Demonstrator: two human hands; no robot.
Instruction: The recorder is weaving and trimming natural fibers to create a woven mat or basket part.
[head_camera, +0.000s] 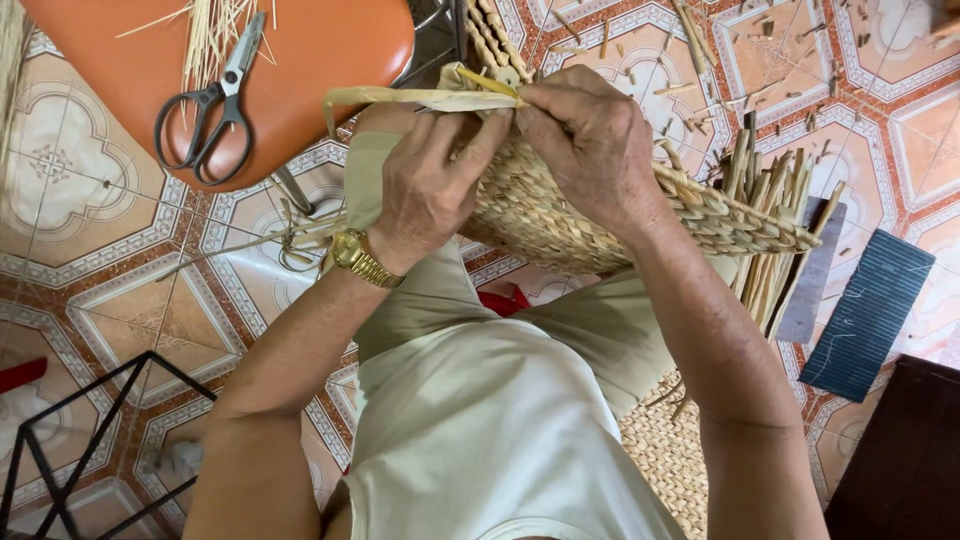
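Note:
A half-woven straw basket (560, 215) rests on my lap, its loose stalks sticking out to the right. My left hand (430, 185), with a gold watch on the wrist, grips the basket's rim and pinches a flat pale straw strand (420, 97) that runs off to the left. My right hand (590, 140) presses on the rim next to it, fingers curled over the same strand's end. Both hands touch at the fingertips.
An orange stool seat (330, 50) at top left carries black-handled scissors (210, 105) and thin straw. A black wire frame (70, 440) stands bottom left. Dark mats (868, 315) lie right on the patterned tile floor (100, 250) strewn with straw scraps. Another woven piece (670, 460) sits by my right side.

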